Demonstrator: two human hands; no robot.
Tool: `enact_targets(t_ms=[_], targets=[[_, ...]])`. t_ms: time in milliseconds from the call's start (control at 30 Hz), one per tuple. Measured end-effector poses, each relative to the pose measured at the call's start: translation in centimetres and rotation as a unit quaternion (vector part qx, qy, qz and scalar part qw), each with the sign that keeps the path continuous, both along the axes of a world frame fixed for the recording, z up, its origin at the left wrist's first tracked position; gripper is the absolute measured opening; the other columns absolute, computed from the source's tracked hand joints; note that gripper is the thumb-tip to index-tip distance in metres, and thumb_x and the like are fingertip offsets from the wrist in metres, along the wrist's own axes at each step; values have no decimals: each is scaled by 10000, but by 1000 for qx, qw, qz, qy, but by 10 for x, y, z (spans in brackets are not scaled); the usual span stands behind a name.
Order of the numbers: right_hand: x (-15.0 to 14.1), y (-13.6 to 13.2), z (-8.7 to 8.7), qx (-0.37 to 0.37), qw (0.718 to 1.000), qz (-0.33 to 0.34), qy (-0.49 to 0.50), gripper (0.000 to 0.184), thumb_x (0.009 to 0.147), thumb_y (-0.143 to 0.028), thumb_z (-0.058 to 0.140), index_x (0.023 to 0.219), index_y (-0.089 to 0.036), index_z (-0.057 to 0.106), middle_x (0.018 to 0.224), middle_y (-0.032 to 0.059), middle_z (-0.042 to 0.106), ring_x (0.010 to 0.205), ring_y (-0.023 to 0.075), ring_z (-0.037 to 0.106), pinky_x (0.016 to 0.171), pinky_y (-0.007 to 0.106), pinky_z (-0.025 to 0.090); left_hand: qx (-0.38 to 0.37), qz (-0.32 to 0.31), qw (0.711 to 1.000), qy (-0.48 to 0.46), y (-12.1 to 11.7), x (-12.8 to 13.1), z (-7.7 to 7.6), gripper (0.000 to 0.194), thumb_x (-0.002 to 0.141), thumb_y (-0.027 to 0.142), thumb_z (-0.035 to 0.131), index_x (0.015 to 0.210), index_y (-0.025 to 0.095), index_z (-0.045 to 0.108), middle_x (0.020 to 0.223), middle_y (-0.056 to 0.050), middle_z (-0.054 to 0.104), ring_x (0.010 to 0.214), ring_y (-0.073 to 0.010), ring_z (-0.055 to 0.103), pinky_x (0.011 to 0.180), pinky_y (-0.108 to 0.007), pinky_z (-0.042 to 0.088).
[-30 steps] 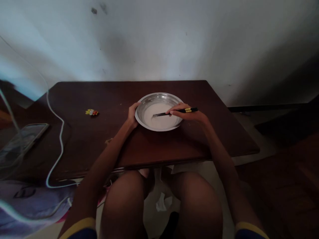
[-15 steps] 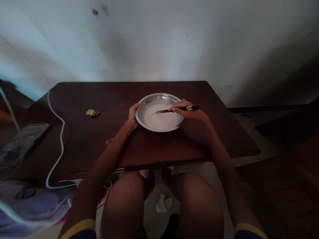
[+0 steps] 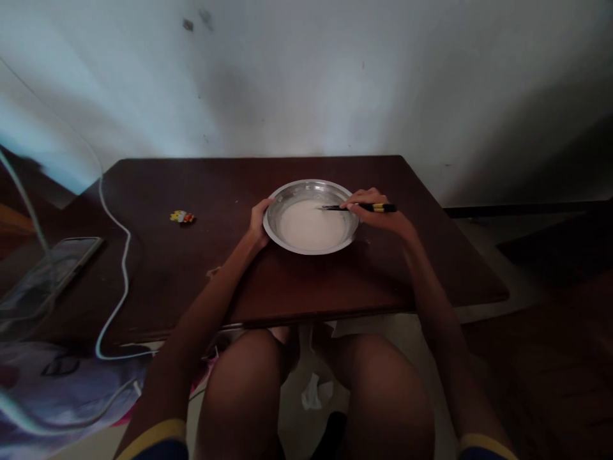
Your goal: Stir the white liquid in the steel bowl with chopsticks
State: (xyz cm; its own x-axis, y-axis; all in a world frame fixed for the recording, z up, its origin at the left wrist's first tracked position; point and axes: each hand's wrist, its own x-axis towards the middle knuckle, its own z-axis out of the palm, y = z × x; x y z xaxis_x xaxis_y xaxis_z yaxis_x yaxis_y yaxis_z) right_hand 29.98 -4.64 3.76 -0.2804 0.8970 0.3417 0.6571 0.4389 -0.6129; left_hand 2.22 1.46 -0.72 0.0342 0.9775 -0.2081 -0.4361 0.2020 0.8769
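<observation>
A shiny metal bowl [image 3: 310, 252] rests on the dark wooden table, with a pale, milky liquid [image 3: 309, 229] in it. Gripping the bowl's left rim is my left hand [image 3: 259, 223], fingers closed round the edge. My right hand [image 3: 385, 219] is over the right rim and holds black chopsticks [image 3: 371, 207] with gold bands. They lie almost level, and their tips dip into the liquid near its far right side.
On the table's left are a small yellow-and-red toy figure [image 3: 182, 217], a phone [image 3: 52, 275] and a white cable [image 3: 125, 268]. A pale wall [image 3: 306, 76] stands behind the table. Crumpled white paper [image 3: 316, 391] lies on the floor between my knees.
My right hand has moved the chopsticks to the right and slightly back through the liquid. My left hand keeps its hold on the rim. The whole view has shifted a little.
</observation>
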Motion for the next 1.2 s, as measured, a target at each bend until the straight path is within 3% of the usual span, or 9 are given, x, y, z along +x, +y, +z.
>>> enact_targets(t_ms=[100,233,433,533,667,767,900,1067,1200], targets=[[15,-10,8,-37,998,49,9,285,930,-444,587,938,-261,805,1022,47,756,1032,215,635,974,403,474,-8,4,1000,-1,-1,1,2,114,719,284,655,657,188,648,618,-53,683,895,-287,709,810,-367,574],[-5,-13,8,-77,986,147,24,287,921,-451,595,970,-259,803,1047,34,766,1070,195,649,982,357,485,-6,9,1000,-4,-1,1,2,129,710,297,662,646,186,642,621,-59,681,896,-298,709,813,-373,573],[-3,1,0,15,999,9,43,275,927,-420,577,918,-268,805,1029,33,769,1064,213,649,1038,424,446,-9,4,1000,3,-1,0,1,137,720,304,654,658,182,646,659,-67,698,923,-298,704,821,-366,567],[8,-8,8,-45,996,60,42,294,913,-475,600,925,-264,805,1015,38,769,1022,205,658,969,390,489,-1,6,1000,1,-1,1,1,137,721,295,641,657,174,645,664,-72,697,933,-296,702,832,-359,565],[-11,-10,8,-85,982,161,44,315,907,-493,604,967,-255,801,1067,38,770,1070,195,667,987,350,497,1,14,1000,6,-1,1,0,159,711,323,679,663,176,640,658,-61,692,926,-299,702,835,-362,564],[-19,0,-1,-32,995,94,33,302,917,-472,588,980,-263,796,1108,36,764,1117,215,648,1050,401,456,-2,11,1000,11,0,1,0,165,718,336,676,673,180,647,652,-58,693,920,-299,703,826,-362,564],[4,-3,4,-12,1000,-10,13,299,915,-474,586,919,-266,802,1023,42,767,1029,227,648,1008,439,457,-7,10,1000,14,0,0,0,182,703,350,697,676,178,642,656,-63,696,913,-308,702,818,-369,562],[-6,-16,12,-79,988,125,40,296,898,-488,612,915,-261,802,969,33,765,996,191,661,937,348,510,0,7,1000,7,0,1,0,158,702,332,682,680,181,644,661,-56,694,920,-297,702,822,-367,565],[-22,-5,-1,-30,996,79,38,273,935,-421,570,970,-261,788,1103,49,748,1144,222,626,1059,417,448,4,12,1000,13,1,1,-1,155,702,324,680,659,179,648,628,-44,679,888,-282,705,798,-350,569]])
